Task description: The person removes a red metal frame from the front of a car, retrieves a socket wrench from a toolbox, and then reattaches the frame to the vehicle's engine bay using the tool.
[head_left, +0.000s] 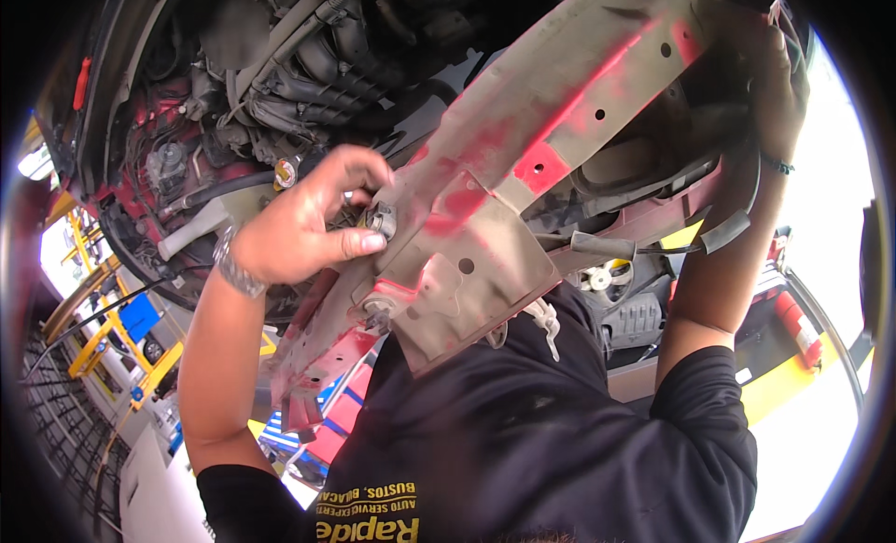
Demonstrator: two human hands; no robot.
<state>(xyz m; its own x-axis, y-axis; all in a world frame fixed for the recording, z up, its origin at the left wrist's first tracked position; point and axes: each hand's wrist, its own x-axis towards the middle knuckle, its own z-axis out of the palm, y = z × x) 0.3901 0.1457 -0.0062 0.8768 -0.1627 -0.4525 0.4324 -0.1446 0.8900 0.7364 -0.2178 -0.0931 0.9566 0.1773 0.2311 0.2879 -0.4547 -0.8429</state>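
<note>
A long metal car body panel (499, 183), dull grey with patches of red paint, slants from lower left to upper right before my chest. At its left side my left hand (308, 221) is curled, its thumb and fingers around a small grey fitting (381, 220) on the panel's edge. Up at the far right end, my right hand (779, 90) grips the panel's edge, its fingers mostly hidden in shadow. A dark cable with grey sleeves (602, 246) hangs beside the panel near my right forearm.
The open engine bay (308, 76) lies beyond the panel, with a yellow-marked cap (285, 173) and hoses. An orange-red handle (82, 84) is at the far left. Yellow metal frames (103, 356) stand at left. A red and white cylinder (799, 328) is at right.
</note>
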